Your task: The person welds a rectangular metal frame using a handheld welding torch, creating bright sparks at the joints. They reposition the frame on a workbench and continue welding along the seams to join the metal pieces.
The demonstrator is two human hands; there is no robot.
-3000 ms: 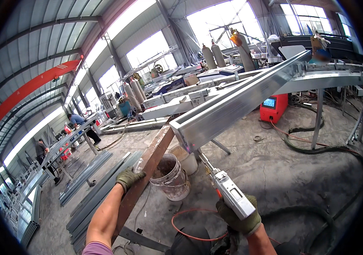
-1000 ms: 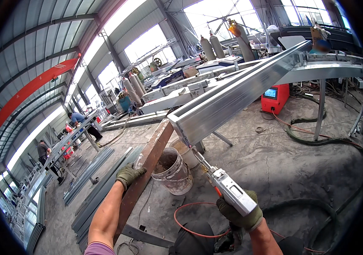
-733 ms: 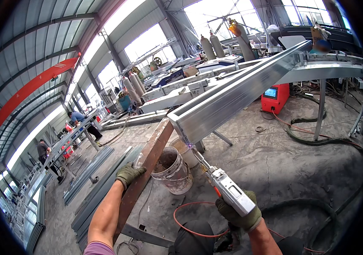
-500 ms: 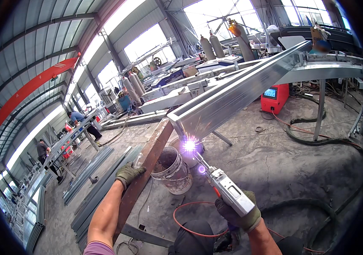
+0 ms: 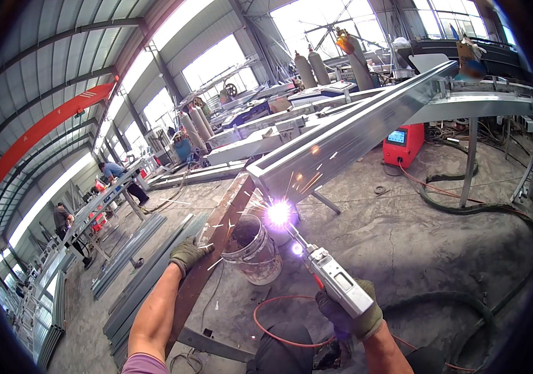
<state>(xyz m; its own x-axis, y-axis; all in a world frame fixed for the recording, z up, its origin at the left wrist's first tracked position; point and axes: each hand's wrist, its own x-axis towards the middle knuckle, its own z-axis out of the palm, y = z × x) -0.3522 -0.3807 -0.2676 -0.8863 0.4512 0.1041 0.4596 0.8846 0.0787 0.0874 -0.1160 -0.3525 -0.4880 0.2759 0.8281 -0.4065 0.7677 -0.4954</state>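
My right hand (image 5: 360,318), in an olive work glove, is wrapped round a silver handheld welding gun (image 5: 336,279). The gun's nozzle points up and left at the lower near end of a shiny metal channel beam (image 5: 353,137). A bright white-purple glare with sparks hides the exact contact spot. My left hand (image 5: 190,255), gloved too, grips the edge of a rusty brown steel bar (image 5: 232,215) that slants up to the channel's near corner. Just beneath the glare stands a dirty bucket (image 5: 260,258) with grey residue inside.
A red machine with a screen (image 5: 405,146) sits on the floor at right. Dark hoses (image 5: 497,209) and an orange cable (image 5: 266,305) run across the floor. Long metal profiles (image 5: 130,254) lie at left. Gas cylinders (image 5: 317,65) stand behind. Two people (image 5: 116,174) work farther left.
The glare has grown larger and sparks fly wider, some reaching over the brown bar and my left hand. Both hands and the gun stay almost in the same place.
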